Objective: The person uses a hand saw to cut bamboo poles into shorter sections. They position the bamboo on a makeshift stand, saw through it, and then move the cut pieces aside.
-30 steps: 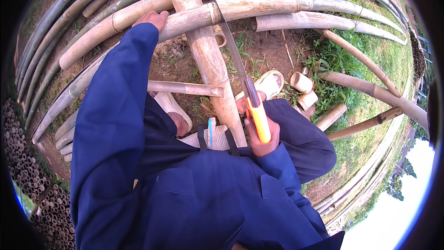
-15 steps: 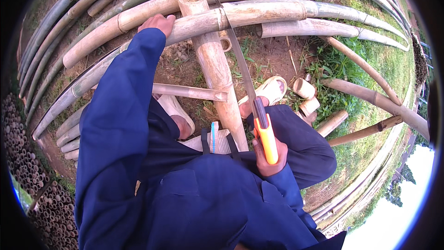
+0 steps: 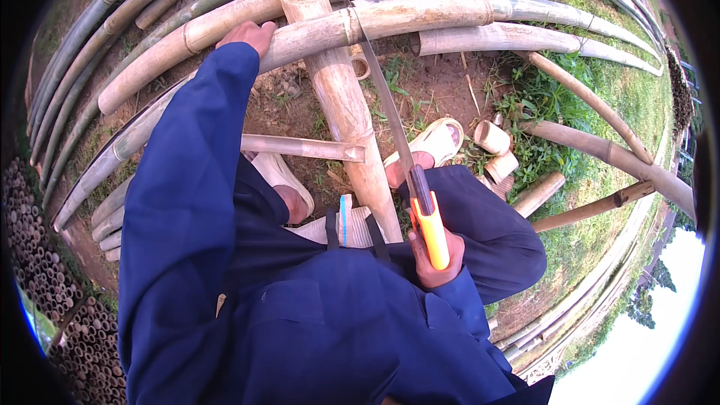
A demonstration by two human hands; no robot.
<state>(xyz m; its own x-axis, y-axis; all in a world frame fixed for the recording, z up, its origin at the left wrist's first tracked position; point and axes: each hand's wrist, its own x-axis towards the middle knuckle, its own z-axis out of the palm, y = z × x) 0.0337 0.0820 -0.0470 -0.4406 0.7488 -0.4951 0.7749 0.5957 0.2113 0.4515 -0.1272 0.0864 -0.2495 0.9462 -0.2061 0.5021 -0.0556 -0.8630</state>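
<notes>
My right hand (image 3: 441,264) is wrapped around the yellow-orange handle of a hand saw (image 3: 386,97). Its long blade points away from me and lies against a thick bamboo pole (image 3: 420,13), close to a node. Farther left, my left hand (image 3: 250,37) grips that same pole from above, fingers bent over it. The pole rests across a notched bamboo post (image 3: 341,97) that slants from between my legs toward the far side. How deep the blade sits in the bamboo cannot be made out.
A bamboo crosspiece (image 3: 300,147) joins the post near my sandalled feet. Short cut bamboo pieces (image 3: 492,138) lie right of my right foot. Long poles (image 3: 82,52) lie at far left, with stacked bamboo ends (image 3: 37,255) below. Leaning poles (image 3: 600,151) stand at right.
The whole view has shifted slightly left. Both hands keep their grips, and the saw remains at nearly the same place on the pole.
</notes>
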